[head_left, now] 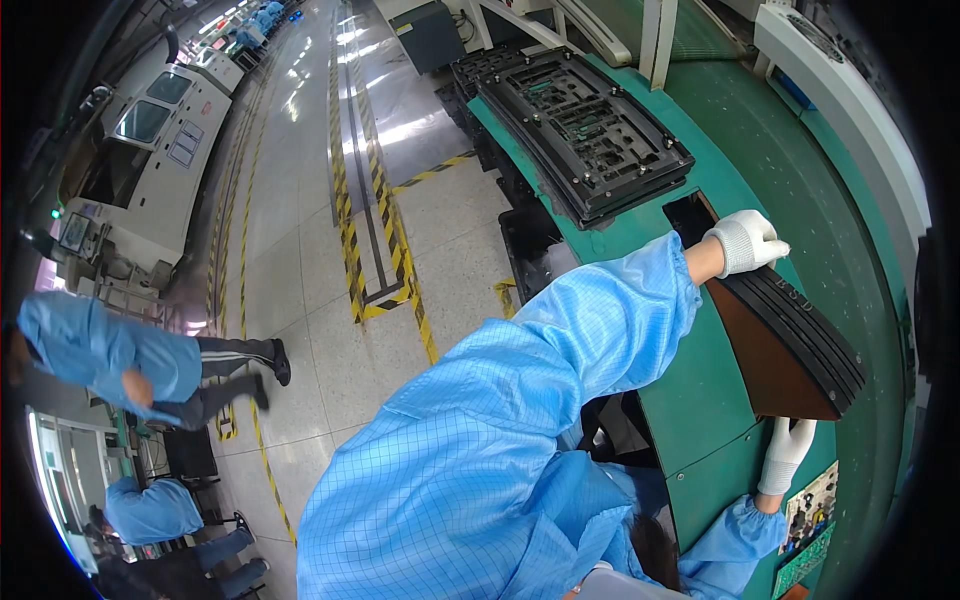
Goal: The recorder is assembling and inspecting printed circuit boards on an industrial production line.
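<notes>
My left hand, in a white glove, grips the far end of a stack of thin black plates with a brown underside. My right hand, also gloved, holds the near end from below. The stack is tilted up on edge over the green work surface. Behind its far end there is a dark opening in the surface. My blue-sleeved left arm reaches across the middle of the view.
A pile of black slotted carrier frames lies further along the green surface. A green circuit board sits near my right wrist. Two people in blue coats are on the tiled floor at left, beside white machines and yellow-black floor tape.
</notes>
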A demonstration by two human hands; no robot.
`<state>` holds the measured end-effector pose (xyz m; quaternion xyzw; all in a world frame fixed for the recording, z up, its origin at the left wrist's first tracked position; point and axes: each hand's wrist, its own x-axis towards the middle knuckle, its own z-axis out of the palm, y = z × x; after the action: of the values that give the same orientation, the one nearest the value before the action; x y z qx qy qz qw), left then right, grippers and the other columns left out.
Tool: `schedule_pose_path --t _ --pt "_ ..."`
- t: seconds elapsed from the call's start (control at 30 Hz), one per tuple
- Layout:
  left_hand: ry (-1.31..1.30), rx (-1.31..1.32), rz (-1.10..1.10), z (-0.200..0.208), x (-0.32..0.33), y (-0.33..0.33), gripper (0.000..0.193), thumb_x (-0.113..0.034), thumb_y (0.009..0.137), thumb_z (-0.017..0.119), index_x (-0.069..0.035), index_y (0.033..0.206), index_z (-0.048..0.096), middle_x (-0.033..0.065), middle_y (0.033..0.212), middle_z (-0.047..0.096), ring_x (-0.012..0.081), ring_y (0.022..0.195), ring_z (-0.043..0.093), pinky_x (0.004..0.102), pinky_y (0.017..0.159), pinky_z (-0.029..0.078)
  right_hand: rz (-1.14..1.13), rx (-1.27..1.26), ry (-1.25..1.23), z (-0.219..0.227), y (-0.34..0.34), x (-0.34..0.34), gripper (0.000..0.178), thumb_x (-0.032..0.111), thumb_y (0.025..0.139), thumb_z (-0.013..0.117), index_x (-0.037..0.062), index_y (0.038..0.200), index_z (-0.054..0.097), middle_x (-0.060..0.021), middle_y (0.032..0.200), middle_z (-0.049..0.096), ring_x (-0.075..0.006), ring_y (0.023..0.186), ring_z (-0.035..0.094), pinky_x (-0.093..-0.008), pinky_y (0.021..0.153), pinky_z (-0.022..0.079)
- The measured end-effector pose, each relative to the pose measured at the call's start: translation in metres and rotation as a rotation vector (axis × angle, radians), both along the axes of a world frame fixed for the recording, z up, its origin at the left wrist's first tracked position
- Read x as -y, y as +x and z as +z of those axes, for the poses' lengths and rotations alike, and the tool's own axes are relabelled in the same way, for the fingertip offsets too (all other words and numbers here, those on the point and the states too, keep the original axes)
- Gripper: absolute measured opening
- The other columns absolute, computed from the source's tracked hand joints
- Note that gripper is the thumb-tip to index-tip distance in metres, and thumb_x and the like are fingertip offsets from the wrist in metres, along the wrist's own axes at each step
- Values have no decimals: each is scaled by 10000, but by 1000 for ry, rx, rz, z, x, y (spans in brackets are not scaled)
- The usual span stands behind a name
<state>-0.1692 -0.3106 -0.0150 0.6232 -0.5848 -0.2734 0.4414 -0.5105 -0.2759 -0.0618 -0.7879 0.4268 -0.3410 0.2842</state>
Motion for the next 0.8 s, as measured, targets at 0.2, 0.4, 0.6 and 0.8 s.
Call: schedule_pose_path --t 0.2,0.4,0.6,0.8 --pt "10 2 2 -1 0 1 424 -435 880 596 -79 737 777 140 747 713 278 749 681 371 783 534 15 -82 17 -5 -8 7 333 89 959 630 -49 1250 543 -143 1147 643 -206 1018 606 -334 931 468" --pt "7 1 0 -1 1 1 425 -436 879 595 -80 735 777 139 742 711 277 747 681 372 780 533 13 -65 26 -6 -8 7 323 99 961 631 -48 1237 550 -135 1125 643 -197 999 601 -329 913 470" --pt "7 9 3 -3 2 1 425 -437 879 594 -81 734 777 142 738 709 280 741 679 371 774 533 15 -45 0 -5 -5 5 310 104 962 631 -45 1223 554 -131 1095 641 -194 968 596 -330 896 472" --pt "5 12 12 -3 2 1 428 -439 881 593 -80 735 775 139 731 706 280 735 677 372 773 532 12 -44 -9 -6 -5 5 292 103 967 625 -48 1207 555 -131 1083 640 -192 962 596 -329 885 476"
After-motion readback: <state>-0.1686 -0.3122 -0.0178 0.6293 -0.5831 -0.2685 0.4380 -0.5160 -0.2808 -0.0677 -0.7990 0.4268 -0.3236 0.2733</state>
